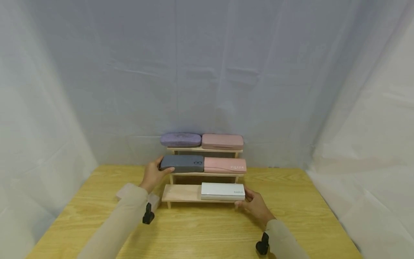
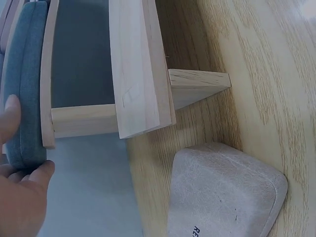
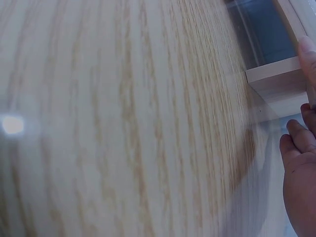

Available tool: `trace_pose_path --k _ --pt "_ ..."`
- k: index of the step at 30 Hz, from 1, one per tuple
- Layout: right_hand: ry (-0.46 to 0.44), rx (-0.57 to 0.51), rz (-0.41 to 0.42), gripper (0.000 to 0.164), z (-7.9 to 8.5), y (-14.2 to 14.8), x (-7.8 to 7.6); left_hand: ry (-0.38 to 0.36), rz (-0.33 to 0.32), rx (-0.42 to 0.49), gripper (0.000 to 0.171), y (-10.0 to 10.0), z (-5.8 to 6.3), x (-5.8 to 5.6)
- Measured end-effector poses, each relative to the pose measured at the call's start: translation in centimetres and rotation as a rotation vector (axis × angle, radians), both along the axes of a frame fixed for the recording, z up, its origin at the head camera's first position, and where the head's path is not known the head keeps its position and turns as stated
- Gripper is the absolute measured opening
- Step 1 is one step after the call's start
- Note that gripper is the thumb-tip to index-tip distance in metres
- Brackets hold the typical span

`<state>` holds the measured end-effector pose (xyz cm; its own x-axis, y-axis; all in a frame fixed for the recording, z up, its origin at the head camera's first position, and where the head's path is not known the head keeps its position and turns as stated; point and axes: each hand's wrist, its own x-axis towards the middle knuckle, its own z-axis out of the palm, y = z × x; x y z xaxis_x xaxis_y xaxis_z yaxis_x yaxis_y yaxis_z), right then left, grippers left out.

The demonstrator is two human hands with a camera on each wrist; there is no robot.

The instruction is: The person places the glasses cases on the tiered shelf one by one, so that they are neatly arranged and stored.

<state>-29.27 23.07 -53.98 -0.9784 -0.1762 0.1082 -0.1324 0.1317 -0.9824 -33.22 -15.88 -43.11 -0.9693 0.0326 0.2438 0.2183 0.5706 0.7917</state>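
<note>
A blue-grey glasses case lies on the middle step of a wooden three-tier stand. My left hand grips its left end, thumb in front and fingers round the end, as the left wrist view also shows. On the bottom step, at the right, rests a white glasses case. My right hand holds that case's right end, with the thumb low at the front corner by the step's edge. Next to the blue-grey case sits a pink glasses case; their ends meet.
The top step bears a purple glasses case and a dusty-pink one. A pale case with dark lettering lies on the wooden table left of the stand, partly behind my left sleeve. White cloth hangs behind and at both sides.
</note>
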Motion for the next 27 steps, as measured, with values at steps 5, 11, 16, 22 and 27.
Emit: trace_pose_path --k 5,11,16,22,27 --pt "0.004 -0.001 0.009 0.086 0.2 0.0 0.1 0.012 -0.003 0.004 0.077 0.1 0.1 0.1" --pt "0.003 -0.006 0.011 0.086 0.4 0.1 0.2 0.01 -0.006 0.001 0.078 0.1 0.1 0.0" --pt "0.011 0.007 0.01 0.086 0.3 0.1 0.2 0.01 -0.033 0.004 0.079 -0.3 0.0 0.0" --pt "0.018 0.035 -0.001 0.085 0.2 0.2 0.2 -0.049 -0.075 -0.014 0.082 -2.0 -0.2 0.7" --pt "0.009 0.029 -0.01 0.084 0.4 0.2 0.3 -0.075 -0.047 -0.118 0.081 -4.5 -0.6 1.6"
